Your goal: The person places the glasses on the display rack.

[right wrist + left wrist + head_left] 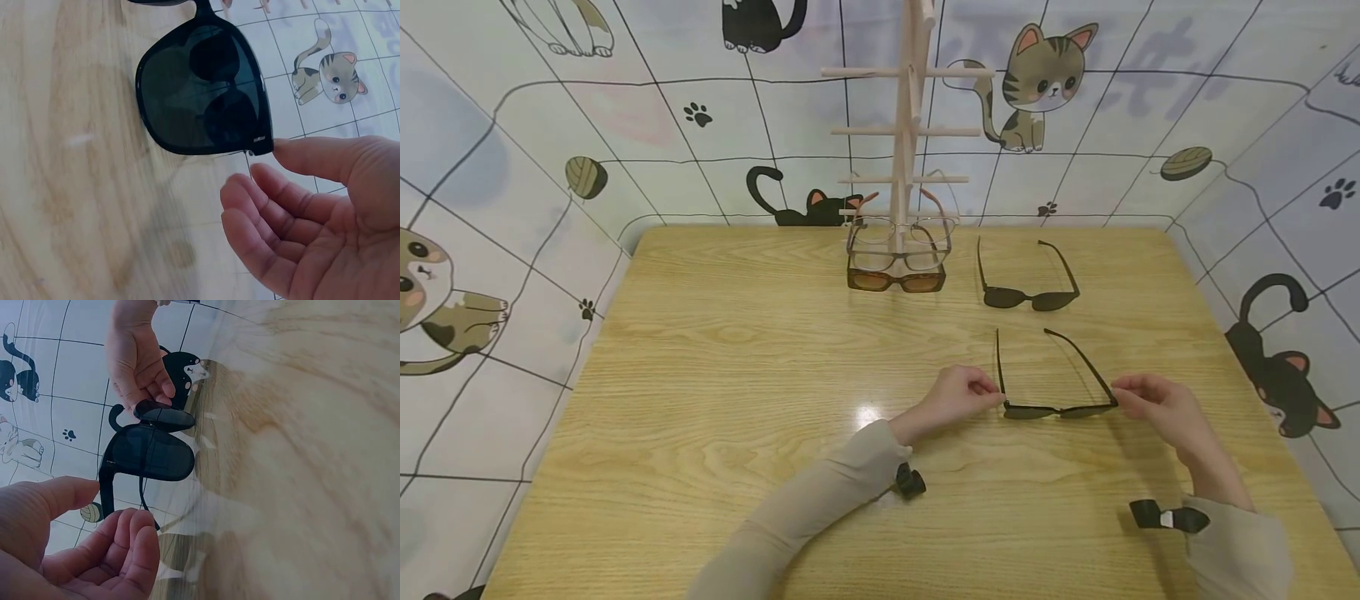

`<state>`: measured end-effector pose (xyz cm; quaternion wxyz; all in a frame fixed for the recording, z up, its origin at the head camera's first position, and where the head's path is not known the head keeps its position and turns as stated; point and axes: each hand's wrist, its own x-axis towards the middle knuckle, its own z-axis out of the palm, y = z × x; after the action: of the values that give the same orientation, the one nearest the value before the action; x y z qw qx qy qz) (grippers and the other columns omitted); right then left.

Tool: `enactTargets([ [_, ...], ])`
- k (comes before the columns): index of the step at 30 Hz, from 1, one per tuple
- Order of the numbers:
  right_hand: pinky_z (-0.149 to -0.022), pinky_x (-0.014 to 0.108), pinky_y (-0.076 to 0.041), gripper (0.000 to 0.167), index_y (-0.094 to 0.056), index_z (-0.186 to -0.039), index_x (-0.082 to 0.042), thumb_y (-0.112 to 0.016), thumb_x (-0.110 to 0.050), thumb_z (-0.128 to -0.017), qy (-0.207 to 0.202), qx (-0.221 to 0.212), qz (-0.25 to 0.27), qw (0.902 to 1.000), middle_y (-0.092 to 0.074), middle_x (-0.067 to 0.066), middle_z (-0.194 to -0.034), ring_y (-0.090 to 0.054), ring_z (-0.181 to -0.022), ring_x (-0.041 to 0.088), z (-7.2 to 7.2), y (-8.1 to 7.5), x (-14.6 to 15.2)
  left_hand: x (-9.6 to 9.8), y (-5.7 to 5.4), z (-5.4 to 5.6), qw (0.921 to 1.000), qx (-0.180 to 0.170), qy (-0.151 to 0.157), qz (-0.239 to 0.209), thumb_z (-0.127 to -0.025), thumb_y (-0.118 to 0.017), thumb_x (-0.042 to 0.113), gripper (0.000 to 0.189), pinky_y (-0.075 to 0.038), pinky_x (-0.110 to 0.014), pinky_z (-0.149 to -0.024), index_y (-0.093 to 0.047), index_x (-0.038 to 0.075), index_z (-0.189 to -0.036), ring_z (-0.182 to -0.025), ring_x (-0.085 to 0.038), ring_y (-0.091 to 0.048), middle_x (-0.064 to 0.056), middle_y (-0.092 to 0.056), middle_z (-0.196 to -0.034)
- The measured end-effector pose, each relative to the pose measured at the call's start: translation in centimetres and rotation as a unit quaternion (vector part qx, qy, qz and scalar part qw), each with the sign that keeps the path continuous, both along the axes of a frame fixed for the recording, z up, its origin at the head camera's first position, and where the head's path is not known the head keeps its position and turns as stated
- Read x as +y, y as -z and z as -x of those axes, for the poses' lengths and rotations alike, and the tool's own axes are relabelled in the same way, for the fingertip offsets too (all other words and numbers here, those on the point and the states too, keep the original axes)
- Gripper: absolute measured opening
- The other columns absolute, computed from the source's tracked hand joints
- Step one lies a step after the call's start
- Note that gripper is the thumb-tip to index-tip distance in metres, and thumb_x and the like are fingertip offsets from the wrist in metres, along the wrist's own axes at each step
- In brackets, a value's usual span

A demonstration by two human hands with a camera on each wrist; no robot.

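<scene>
A pair of black sunglasses (1058,412) spans the gap between my two hands, lenses toward me and temples unfolded toward the far side. My left hand (957,395) pinches its left corner by the hinge, thumb on one side of the temple and fingertips on the other. At the opposite corner my right hand (1165,408) pinches the frame, with the thumb (312,156) at the hinge end and the other fingers loosely bent below. One dark lens (200,94) shows large in the right wrist view. Farther back, a second pair of black sunglasses (1032,298) stands on the table with temples unfolded.
A wooden rack (904,108) with several crossbars rises at the table's back edge. Brown-tinted sunglasses (895,282) and clear-lensed glasses (871,260) are grouped at its base. A cat-patterned cloth (700,183) lines the back and sides of the wooden table (715,350).
</scene>
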<state>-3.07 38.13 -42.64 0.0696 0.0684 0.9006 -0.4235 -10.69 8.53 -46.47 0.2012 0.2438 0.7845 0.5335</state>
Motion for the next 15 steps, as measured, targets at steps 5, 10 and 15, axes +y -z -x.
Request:
enactTargets([
  [5, -0.065, 0.023, -0.054, 0.038, -0.053, -0.116, 0.012, -0.053, -0.021, -0.097, -0.006, -0.006, 0.017, 0.9998, -0.059, -0.02, -0.089, -0.059, -0.078, 0.0, -0.01, 0.36, 0.24, 0.2, -0.07, 0.01, 0.9999, -0.013, -0.003, 0.006, -0.085, -0.07, 0.018, 0.016, -0.047, -0.013, -0.062, -0.072, 0.002, -0.088, -0.067, -0.001, -0.057, -0.005, -0.069, -0.085],
  [10, -0.065, 0.024, -0.054, 0.034, -0.053, -0.11, 0.012, -0.054, -0.019, -0.097, -0.005, -0.005, 0.051, 0.9987, -0.061, -0.017, -0.088, -0.061, -0.076, 0.005, -0.05, 0.62, 0.4, 0.39, 0.07, 0.08, 0.9987, -0.05, -0.001, 0.006, -0.087, -0.069, 0.02, 0.019, -0.049, -0.015, -0.059, -0.072, 0.002, -0.091, -0.064, -0.004, -0.06, -0.001, -0.068, -0.081],
  [15, -0.065, 0.024, -0.054, 0.029, -0.056, -0.108, 0.007, -0.055, -0.019, -0.096, 0.003, -0.015, 0.076, 0.997, -0.064, -0.014, -0.087, -0.063, -0.076, 0.006, 0.02, 0.73, 0.51, 0.5, 0.11, 0.13, 0.9966, -0.082, 0.001, 0.0, -0.087, -0.068, 0.021, 0.019, -0.049, -0.017, -0.055, -0.073, 0.003, -0.089, -0.061, -0.013, -0.062, -0.006, -0.069, -0.074],
])
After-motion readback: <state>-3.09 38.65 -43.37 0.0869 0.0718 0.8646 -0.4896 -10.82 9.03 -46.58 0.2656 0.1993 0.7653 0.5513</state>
